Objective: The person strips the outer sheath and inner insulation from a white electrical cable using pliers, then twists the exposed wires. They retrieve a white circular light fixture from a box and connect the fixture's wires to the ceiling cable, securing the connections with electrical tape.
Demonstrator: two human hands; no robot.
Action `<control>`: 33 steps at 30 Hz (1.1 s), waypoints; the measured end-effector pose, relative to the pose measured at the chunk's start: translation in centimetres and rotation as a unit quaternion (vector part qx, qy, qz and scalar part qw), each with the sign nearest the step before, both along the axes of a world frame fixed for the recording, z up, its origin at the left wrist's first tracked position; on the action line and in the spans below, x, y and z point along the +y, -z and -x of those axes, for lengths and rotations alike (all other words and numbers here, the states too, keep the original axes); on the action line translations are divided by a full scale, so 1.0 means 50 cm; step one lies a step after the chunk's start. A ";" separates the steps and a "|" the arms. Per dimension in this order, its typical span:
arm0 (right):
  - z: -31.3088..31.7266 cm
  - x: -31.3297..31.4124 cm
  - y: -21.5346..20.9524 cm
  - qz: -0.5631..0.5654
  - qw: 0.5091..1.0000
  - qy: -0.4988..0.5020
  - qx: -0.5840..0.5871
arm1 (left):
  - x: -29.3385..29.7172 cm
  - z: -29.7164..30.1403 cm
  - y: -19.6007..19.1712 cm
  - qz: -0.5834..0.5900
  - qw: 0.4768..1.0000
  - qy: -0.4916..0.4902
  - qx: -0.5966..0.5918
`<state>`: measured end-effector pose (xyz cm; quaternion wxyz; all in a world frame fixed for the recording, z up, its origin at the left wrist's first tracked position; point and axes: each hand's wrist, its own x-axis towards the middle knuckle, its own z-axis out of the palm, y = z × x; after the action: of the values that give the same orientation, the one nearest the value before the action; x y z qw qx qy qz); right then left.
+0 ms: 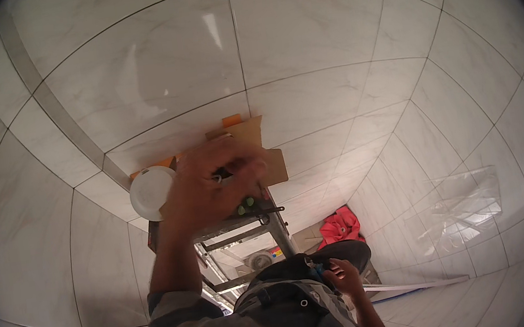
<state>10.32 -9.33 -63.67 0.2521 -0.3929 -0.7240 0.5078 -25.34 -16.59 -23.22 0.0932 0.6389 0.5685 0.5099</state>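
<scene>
Left hand (pixel 215 183): It is hanging over the ladder top and looking blurry. Its fingers are bending inward, but I cannot tell if they are gripping anything.
Cardboard box (pixel 275 165): It is sitting by the ladder top, partly hiding behind the left hand, its flaps sticking out.
Right hand (pixel 343 276): It is resting low, near the person's waist. Its fingers are bending close to a small blue thing (pixel 317 268); I cannot tell if they are gripping it.
White round thing (pixel 151 194): It is showing just left of the left hand.
Stepladder (pixel 279 232): It is standing below the box.
Red cloth (pixel 340 226): It is lying crumpled past the right hand.
</scene>
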 end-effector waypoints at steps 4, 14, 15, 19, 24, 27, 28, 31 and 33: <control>0.004 0.010 -0.021 0.016 1.000 -0.005 -0.012 | -0.019 0.026 -0.011 0.018 0.998 -0.066 0.006; -0.001 0.017 -0.015 0.031 1.000 -0.002 -0.002 | -0.034 0.051 -0.014 0.148 0.980 -0.122 0.051; 0.000 0.021 -0.013 0.030 1.000 -0.001 0.002 | -0.032 0.057 -0.002 0.146 0.981 -0.115 0.061; -0.001 0.023 -0.023 0.010 1.000 -0.006 -0.020 | -0.031 0.064 0.016 0.192 0.966 -0.126 0.116; -0.001 0.030 -0.028 0.004 1.000 -0.010 -0.028 | -0.038 0.064 0.013 0.127 0.972 -0.166 0.103; 0.004 0.040 -0.038 0.014 1.000 -0.003 -0.028 | -0.046 0.071 -0.008 -0.017 0.967 -0.245 0.074; 0.005 0.042 -0.038 0.018 0.999 0.001 -0.026 | -0.049 0.074 -0.015 -0.074 0.958 -0.272 0.059; 0.005 0.042 -0.033 0.026 0.999 0.005 -0.024 | -0.057 0.091 -0.028 -0.201 0.920 -0.324 0.087; 0.006 0.035 -0.030 -0.031 0.996 -0.037 -0.075 | -0.063 0.075 -0.021 -0.205 0.932 -0.284 0.098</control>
<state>10.04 -7.56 -62.19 0.1901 -0.3950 -0.7704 0.4629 -29.08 -19.76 -22.17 -0.2447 0.5027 0.6159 0.5550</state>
